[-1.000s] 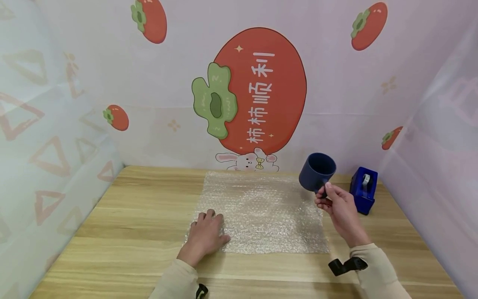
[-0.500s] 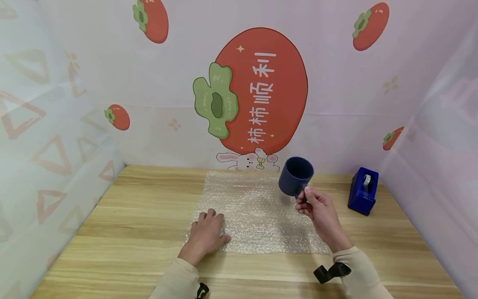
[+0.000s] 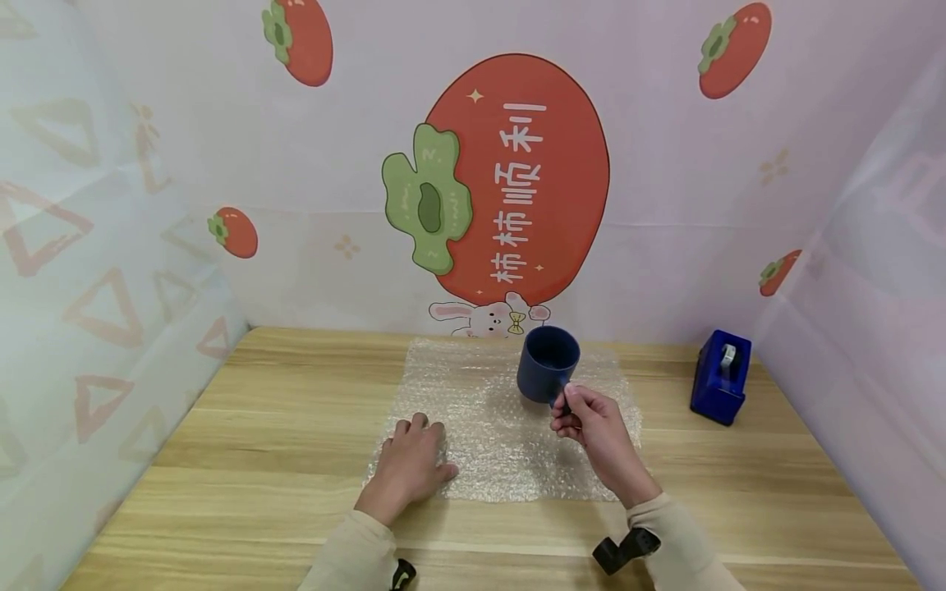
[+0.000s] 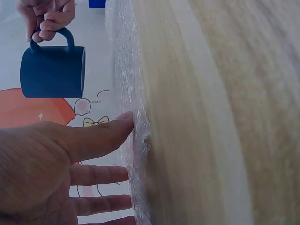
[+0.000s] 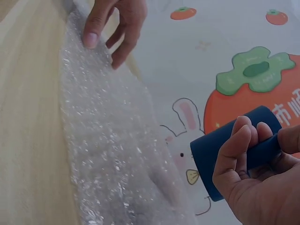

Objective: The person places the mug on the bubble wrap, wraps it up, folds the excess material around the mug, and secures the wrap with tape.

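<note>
A dark blue mug point(image 3: 544, 373) hangs above the right half of a clear sheet of bubble wrap point(image 3: 480, 427) in the head view. My right hand point(image 3: 602, 439) grips it by the handle, fingers curled through and thumb on top. The right wrist view shows the mug point(image 5: 211, 154) held clear of the sheet, its shadow falling on the wrap. My left hand point(image 3: 410, 464) rests on the near left part of the bubble wrap, fingers spread and fairly straight. In the left wrist view the fingertips point(image 4: 124, 123) touch the plastic.
A blue tape dispenser point(image 3: 720, 377) with a roll of clear tape stands at the right rear of the wooden table point(image 3: 259, 460). Printed cloth walls point(image 3: 665, 180) with persimmon pictures enclose the back and both sides.
My right hand has carried the mug leftward and somewhat nearer, from the sheet's right edge to over its right half. The left hand stays in place on the bubble wrap.
</note>
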A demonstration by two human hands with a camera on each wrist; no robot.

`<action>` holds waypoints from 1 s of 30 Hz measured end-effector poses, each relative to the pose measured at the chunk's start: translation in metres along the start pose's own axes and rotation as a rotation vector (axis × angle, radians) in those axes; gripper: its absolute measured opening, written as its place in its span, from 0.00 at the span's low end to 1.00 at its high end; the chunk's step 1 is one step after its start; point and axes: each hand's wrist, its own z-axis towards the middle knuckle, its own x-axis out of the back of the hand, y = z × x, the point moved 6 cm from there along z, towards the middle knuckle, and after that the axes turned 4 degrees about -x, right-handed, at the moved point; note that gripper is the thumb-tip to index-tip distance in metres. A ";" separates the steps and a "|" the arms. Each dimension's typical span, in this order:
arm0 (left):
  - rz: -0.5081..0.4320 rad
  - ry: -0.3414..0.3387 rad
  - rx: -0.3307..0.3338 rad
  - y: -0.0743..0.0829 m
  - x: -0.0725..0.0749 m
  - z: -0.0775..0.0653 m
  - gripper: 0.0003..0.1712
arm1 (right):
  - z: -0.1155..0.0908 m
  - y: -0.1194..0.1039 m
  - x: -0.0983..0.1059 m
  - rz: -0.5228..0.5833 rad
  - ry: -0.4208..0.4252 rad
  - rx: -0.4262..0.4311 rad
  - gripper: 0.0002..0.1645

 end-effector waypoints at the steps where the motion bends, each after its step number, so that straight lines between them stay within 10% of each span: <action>1: -0.001 -0.001 0.001 0.000 0.000 0.000 0.24 | 0.000 0.002 -0.002 0.002 -0.001 -0.004 0.19; 30: 0.010 -0.009 0.009 0.001 0.004 0.001 0.26 | 0.008 0.042 -0.027 0.022 -0.003 -0.052 0.19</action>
